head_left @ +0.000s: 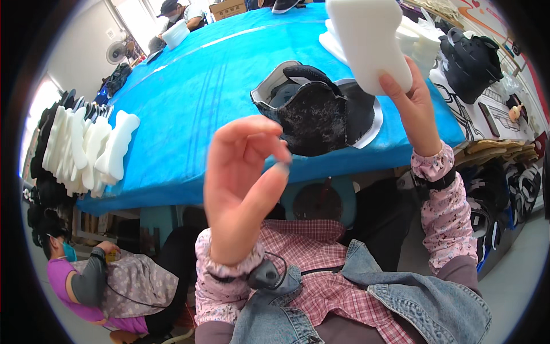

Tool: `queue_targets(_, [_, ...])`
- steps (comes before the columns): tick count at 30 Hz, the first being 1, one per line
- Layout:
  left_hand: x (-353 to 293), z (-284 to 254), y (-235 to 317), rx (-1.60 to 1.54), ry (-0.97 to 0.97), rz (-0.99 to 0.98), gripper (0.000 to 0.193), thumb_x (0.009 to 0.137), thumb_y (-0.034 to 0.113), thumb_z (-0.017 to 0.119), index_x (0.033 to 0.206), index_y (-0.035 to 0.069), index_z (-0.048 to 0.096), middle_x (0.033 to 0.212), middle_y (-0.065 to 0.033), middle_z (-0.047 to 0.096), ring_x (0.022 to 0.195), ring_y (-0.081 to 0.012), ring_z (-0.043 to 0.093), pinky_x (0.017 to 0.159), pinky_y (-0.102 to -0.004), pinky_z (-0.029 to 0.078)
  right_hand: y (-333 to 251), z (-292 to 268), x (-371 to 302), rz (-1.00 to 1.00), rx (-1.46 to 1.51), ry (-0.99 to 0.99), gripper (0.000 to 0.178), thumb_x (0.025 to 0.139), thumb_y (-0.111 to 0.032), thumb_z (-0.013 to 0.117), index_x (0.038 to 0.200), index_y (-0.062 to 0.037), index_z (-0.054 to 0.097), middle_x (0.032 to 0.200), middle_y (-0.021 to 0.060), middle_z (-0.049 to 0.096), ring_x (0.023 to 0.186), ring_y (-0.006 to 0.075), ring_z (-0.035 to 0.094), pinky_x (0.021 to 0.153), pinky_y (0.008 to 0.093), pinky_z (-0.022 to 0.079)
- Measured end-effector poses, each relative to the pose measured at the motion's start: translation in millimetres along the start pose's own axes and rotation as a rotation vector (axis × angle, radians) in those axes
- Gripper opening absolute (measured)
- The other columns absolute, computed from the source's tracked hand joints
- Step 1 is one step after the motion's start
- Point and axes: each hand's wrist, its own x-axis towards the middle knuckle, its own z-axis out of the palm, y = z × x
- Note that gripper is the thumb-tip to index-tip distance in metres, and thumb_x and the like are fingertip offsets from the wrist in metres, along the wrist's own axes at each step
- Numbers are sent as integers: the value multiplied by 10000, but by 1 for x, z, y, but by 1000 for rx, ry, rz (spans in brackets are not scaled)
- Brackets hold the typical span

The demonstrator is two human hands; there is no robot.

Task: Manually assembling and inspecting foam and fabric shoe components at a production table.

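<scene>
My right hand [413,109] is raised over the table's right side. Its thumb lies on the face of a white insole-shaped board [366,43], with the fingers behind it. In front of my chest, my left hand [243,172] is lifted with fingers loosely curled. A small gap shows between thumb and fingertips, and nothing is visible in it; the tips are slightly blurred. Just beyond the left hand, a black mottled shoe upper [315,120] lies on the blue-covered table [189,114]. A dark piece with a white rim [371,129] sits against its right side.
Several white shaped boards [80,146] stand on edge at the table's left. More white pieces [415,37] are stacked at the far right, beside black shoe uppers [470,63] and a phone [488,119]. One co-worker [114,281] sits at left; another [180,17] is across the table.
</scene>
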Motion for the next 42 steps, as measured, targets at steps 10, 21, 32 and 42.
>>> queue_targets(10, [-5,4,-28,105,3,-122,669,823,76,671,1379,24,301,1331,-96,423,1234,-206,413,1024,-363,326,-34,36,-30,-7,90,-355,520,785,-154,747,1179,-5,442,1008,50,570,938,99,545,796,246,464])
queue_targets(21, [-19,-9,-41,15,177,-180,558,918,310,548,1360,31,351,1307,-103,477,1221,-251,454,1041,-428,337,-35,34,-31,-89,166,-488,585,803,-260,727,1220,7,415,1067,102,567,980,163,548,868,278,426])
queue_targets(32, [-22,59,-59,509,-738,-77,514,642,211,766,1081,38,564,1338,-224,316,1222,-370,399,1014,-419,338,-4,59,7,80,-56,-332,584,898,-298,602,1286,57,349,1054,133,594,944,171,579,820,264,465])
queue_targets(42, [-33,71,-50,813,-785,-171,462,568,166,793,1001,143,637,1282,-214,351,969,-319,555,774,-376,490,-1,80,2,100,-187,-449,562,880,-236,609,1269,79,355,1002,156,607,903,203,615,810,282,486])
